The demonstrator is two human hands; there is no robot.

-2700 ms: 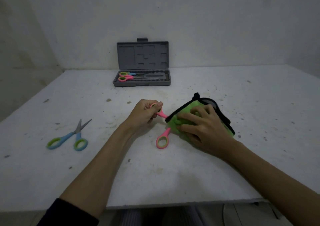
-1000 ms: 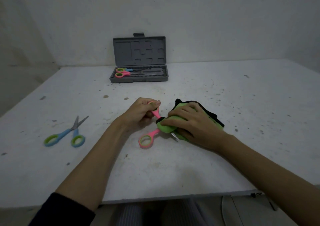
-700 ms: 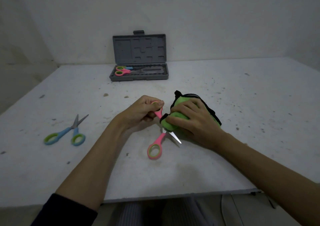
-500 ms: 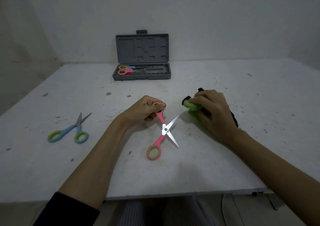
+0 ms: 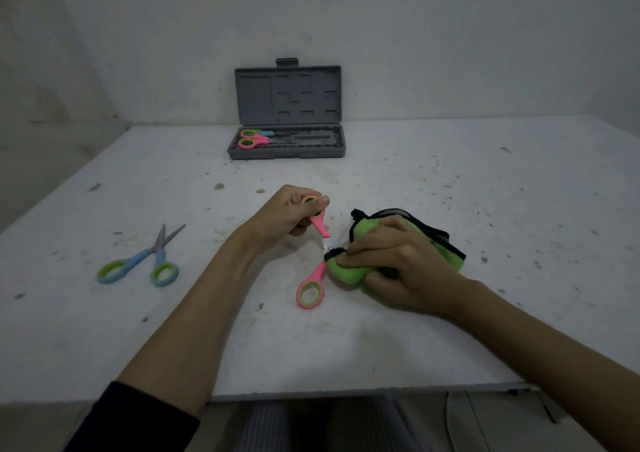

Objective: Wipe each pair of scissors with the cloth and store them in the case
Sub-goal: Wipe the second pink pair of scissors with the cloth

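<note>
Case: grey case [image 5: 287,146] open at the far side of the worktop [image 5: 450,181], lid upright; two pairs of scissors [image 5: 254,138] lie in its left part, handles left.
Pink scissors: pink scissors [image 5: 311,290] mid-worktop, spread open, blades toward the right, hidden in the cloth.
Left hand: left hand [image 5: 287,214] grips the upper handle loop.
Right hand: right hand [image 5: 394,261] clutches the green cloth [image 5: 349,271] around the blades.
Blue scissors: blue scissors [image 5: 145,261] lie to the left, tips pointing away.

soft green cloth [image 5: 349,271], matt plastic case [image 5: 287,150]

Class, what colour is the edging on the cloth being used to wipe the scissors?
Black edging on a green cloth, shown in the head view.
</note>
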